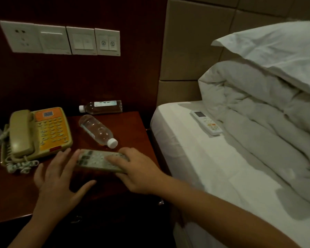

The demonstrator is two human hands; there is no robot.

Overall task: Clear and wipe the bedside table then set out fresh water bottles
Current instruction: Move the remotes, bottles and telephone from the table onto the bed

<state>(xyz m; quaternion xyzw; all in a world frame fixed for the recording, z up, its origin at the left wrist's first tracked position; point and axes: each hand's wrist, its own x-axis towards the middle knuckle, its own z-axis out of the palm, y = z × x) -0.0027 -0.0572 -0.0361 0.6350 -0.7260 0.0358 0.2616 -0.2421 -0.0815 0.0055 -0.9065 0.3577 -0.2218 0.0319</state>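
Observation:
On the dark wooden bedside table (pixel 131 122) lie two clear water bottles with white caps. One bottle (pixel 100 106) rests on its side against the back wall. The other bottle (pixel 97 130) lies slanted in the middle, cap toward me. A grey TV remote (pixel 95 159) lies near the front. My right hand (pixel 138 169) grips its right end, fingers over the buttons. My left hand (pixel 57 178) is spread flat, fingertips touching the remote's left end.
A beige and orange telephone (pixel 38 133) with a coiled cord fills the table's left part. To the right is a bed (pixel 213 167) with a white air-conditioner remote (pixel 207 122), a folded duvet (pixel 258 108) and a pillow (pixel 279 51). Wall switches (pixel 61 39) are above.

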